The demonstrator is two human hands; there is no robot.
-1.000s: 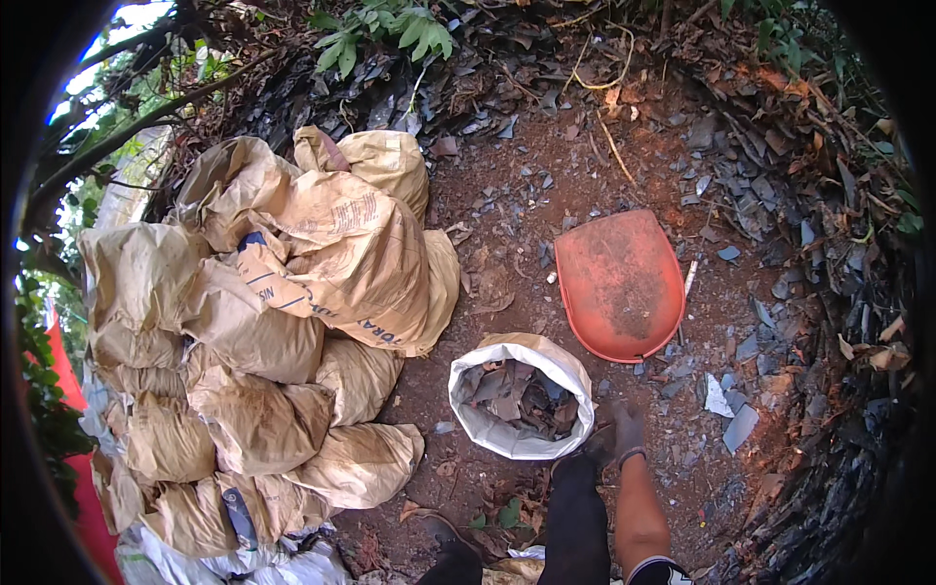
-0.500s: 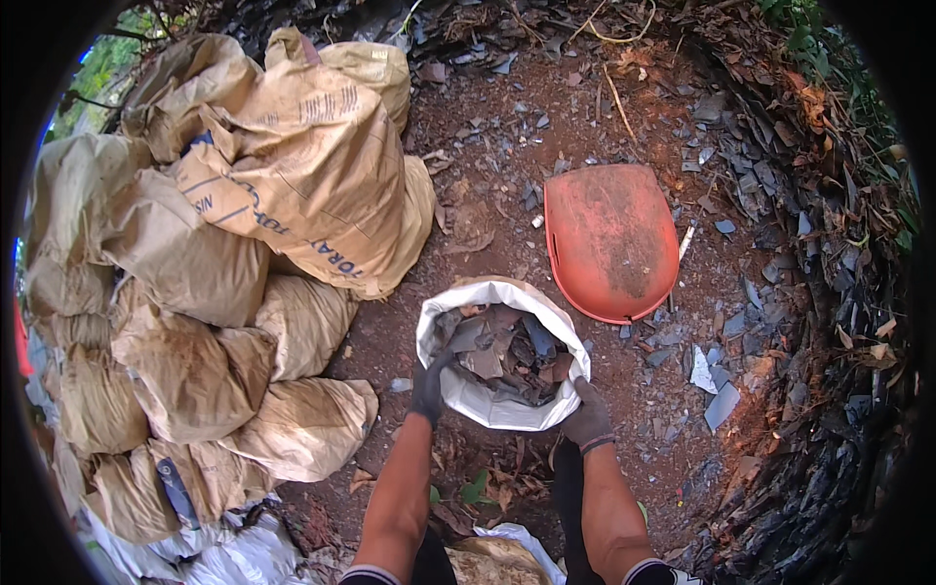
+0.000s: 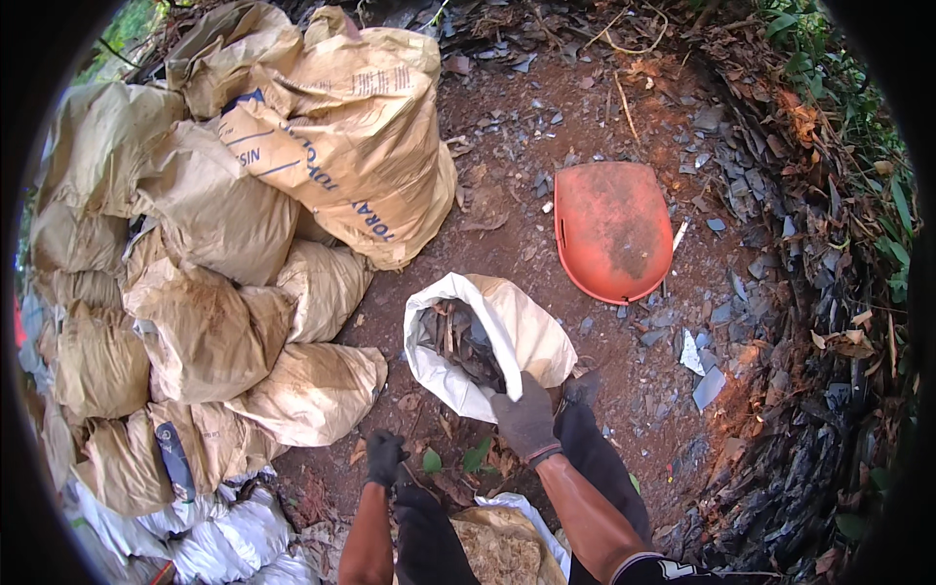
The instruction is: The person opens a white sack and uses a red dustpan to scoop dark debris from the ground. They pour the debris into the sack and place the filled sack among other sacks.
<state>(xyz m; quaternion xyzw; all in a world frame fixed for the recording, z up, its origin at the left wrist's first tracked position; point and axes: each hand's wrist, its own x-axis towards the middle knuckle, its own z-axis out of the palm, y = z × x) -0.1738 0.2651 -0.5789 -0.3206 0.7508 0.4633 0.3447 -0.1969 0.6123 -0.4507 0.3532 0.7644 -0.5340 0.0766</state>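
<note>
A sack of white inside and tan outside leans over to the left, its open mouth facing up and left. Dark broken slate pieces and a few thin brown scraps lie inside it. My right hand, in a dark grey glove, grips the sack's near rim at the right. Lower left, apart from the sack, my left hand in a dark glove is closed beside my left knee, with nothing visible in it.
Tan filled sacks are piled along the left, above white bags. An orange-red plastic scoop lies upside down on the dirt at the right. Slate shards and leaf litter cover the right bank. Another sack sits between my legs.
My left hand has let go of the sack's rim and dropped down toward me. The sack has tipped from upright to the left, while my right hand, still on its rim, moved left.
</note>
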